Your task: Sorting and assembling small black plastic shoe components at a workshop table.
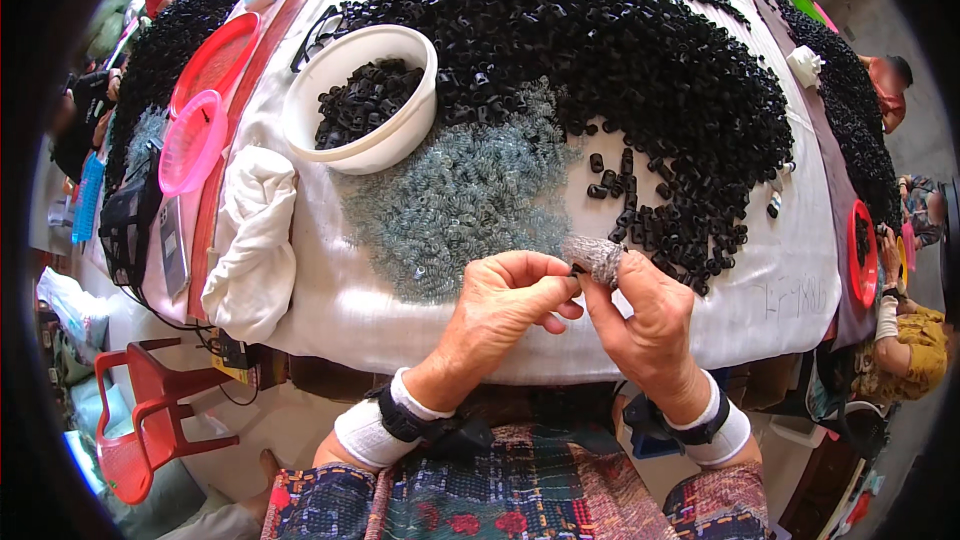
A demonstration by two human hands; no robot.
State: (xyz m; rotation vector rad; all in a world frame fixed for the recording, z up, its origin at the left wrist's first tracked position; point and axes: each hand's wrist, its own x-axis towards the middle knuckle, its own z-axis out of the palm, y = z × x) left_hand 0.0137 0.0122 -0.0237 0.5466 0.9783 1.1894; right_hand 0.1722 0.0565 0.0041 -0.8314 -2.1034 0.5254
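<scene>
In front of me my left hand (500, 305) and my right hand (650, 325) meet, fingertips together. Both are closed in a pinch around a small black plastic part (578, 269), mostly hidden by the fingers. A grey knitted finger cover (597, 257) wraps my right index finger. Just beyond my left hand lies a heap of small pale coil springs (460, 200). Past my right hand, loose short black plastic pieces (680, 240) spread out from a large black pile (600, 40). A white bowl (410, 135) at the left holds more black pieces.
A twisted white cloth (250, 240) lies on the white-covered table (400, 335) at the left. Beyond it are a pink basket (190, 155), a red basket (205, 70) and a phone (175, 250). A red chair (170, 410) stands lower left. Other people sit around neighbouring tables.
</scene>
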